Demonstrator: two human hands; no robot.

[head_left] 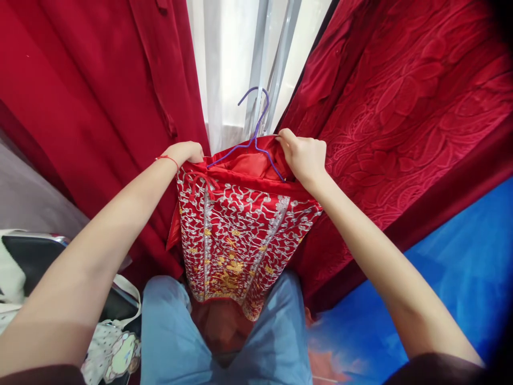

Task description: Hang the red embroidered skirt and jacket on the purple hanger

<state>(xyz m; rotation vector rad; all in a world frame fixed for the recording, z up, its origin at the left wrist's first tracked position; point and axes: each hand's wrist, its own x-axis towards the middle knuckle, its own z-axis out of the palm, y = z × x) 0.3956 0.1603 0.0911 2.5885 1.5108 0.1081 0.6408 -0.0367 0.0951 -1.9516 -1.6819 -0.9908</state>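
A red skirt (236, 235) with silver and gold embroidery hangs in front of my knees, its waistband stretched between both hands. My left hand (191, 152) grips the waistband at its left end, fingers mostly hidden behind the cloth. My right hand (304, 158) pinches the upper edge of the waistband on the right. A purple hanger (255, 131) sits inside the waist opening, its hook standing up and its arms reaching toward the two sides. Small red ties dangle at the skirt's upper left.
Red curtains or drapes (100, 80) hang on the left, and a patterned red cloth (401, 101) on the right. Pale sheer fabric (224, 59) is behind the hanger. A white bag (106, 342) rests at lower left. Blue material (449, 267) spreads at lower right.
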